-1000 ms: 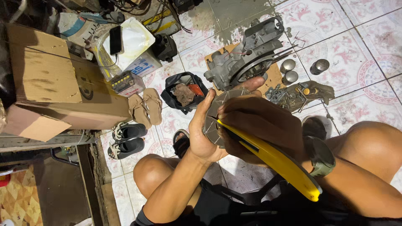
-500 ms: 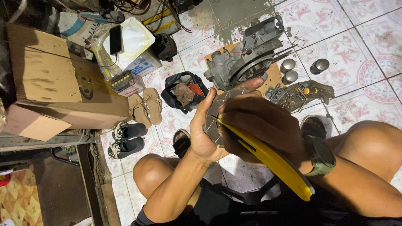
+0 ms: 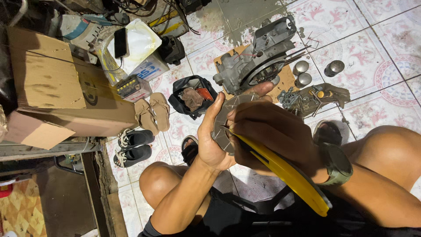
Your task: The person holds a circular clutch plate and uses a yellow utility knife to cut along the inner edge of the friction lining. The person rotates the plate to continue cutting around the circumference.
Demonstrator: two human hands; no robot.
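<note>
My left hand [image 3: 210,136] holds a round grey finned metal disc [image 3: 224,117] upright in front of me, thumb and fingers wrapped around its rim. My right hand [image 3: 269,131] grips a tool with a long yellow handle [image 3: 285,173]; its tip rests against the disc's face. The handle runs back along my right forearm, past a green wristwatch [image 3: 337,164]. Most of the disc is hidden by my right hand. I sit on the tiled floor with both knees spread.
A grey engine casing [image 3: 263,61] lies on cardboard ahead, with three metal cylinders [image 3: 333,68] and small parts [image 3: 302,98] beside it. A black bag [image 3: 193,96], sandals [image 3: 151,114], shoes [image 3: 133,147] and a large cardboard box [image 3: 57,87] stand to the left.
</note>
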